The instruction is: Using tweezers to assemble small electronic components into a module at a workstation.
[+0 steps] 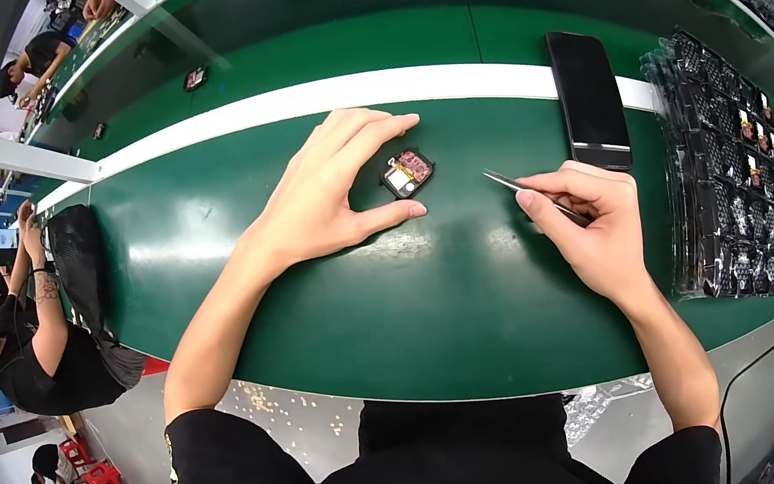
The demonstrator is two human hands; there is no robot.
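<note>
Hands [314,198] [598,217] flank device [408,173]; tabletop [440,320] open toward front edge [452,397].

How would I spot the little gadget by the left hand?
Find the green workbench and its white rail. In front, between thumb and forefinger of the left hand, lies a small black-cased electronic module. Its exposed reddish circuit board and pale square set it apart from the slim tweezers.

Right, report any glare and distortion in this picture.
In the head view, pale glare on the green table just below the left hand; in the head view, too, the white rail bows upward and the corners are black.
</note>
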